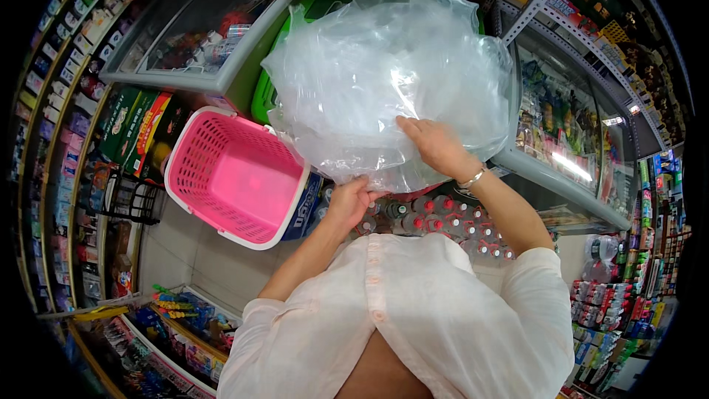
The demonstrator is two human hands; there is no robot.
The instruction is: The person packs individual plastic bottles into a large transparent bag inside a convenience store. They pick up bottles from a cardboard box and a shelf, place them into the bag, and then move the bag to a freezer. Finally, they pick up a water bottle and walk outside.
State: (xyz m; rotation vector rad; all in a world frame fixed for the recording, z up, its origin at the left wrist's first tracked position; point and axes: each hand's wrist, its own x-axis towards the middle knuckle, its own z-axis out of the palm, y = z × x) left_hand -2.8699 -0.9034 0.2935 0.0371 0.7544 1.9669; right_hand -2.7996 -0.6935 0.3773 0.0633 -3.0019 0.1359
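A large bundle of clear plastic, apparently a big bag or stacked bags (354,83), spreads out before me, crumpled and shiny. My left hand (352,202) pinches its near edge between thumb and fingers. Farther up on the right, my right hand (440,147) lies on top of the plastic with fingers extended; its fingertips touch the surface. Under the bundle, a green basket or crate (265,94) shows at the left and far side. Beside it on the left stands a pink plastic basket (238,177) with a white rim and nothing inside.
Chest freezers with glass lids stand at far left (205,27) and right (570,138). Bottles with red and white caps (437,216) crowd the floor below my hands. Stocked shelves (66,122) line the left. Cartons (138,133) sit behind the pink basket.
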